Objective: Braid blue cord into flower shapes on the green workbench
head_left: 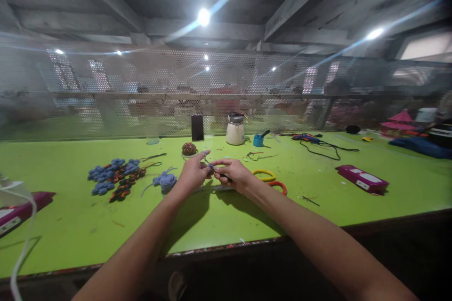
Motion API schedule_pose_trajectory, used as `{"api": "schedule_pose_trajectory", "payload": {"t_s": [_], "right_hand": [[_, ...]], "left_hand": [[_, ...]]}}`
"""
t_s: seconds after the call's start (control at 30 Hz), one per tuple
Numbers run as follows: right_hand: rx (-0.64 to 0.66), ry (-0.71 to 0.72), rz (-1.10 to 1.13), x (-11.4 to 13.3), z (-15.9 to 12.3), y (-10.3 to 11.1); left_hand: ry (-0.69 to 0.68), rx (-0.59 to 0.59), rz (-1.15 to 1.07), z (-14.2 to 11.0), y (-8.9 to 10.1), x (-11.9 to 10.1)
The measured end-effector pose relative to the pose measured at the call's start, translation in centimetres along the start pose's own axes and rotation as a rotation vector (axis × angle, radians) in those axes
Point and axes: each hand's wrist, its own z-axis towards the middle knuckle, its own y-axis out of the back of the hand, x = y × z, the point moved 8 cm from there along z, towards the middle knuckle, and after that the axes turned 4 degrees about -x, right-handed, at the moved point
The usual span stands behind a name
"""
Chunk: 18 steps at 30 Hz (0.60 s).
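Both my hands meet over the green table (88, 225), just past its middle. My left hand (192, 174) pinches a strand of blue yarn (208, 163) between its fingers. My right hand (235, 175) is closed too, gripping the same yarn and a thin dark tool that I cannot make out. A loose bundle of blue yarn (165, 181) lies just left of my left hand. Beside my right hand lie a yellow ring (264, 175) and an orange ring (278, 186).
A pile of blue and orange crocheted pieces (115, 178) lies at the left. A yarn ball (189, 149), dark phone (197, 127), white jar (235, 130), blue cup (258, 140) and black cable (326, 148) stand farther back. Pink boxes (362, 178) sit right and left. A mesh screen closes the back.
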Motion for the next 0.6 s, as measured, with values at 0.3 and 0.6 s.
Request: {"api": "schedule_pose_trajectory", "payload": {"t_s": [0.3, 0.6], "right_hand": [[0.002, 0.252, -0.047, 1.4, -0.7, -0.7], [0.066, 0.317, -0.223, 2.3, -0.9, -0.3]], "left_hand": [[0.103, -0.029, -0.145, 0.2, 1.2, -0.2], [0.151, 0.061, -0.171, -0.4, 1.7, -0.8]]}}
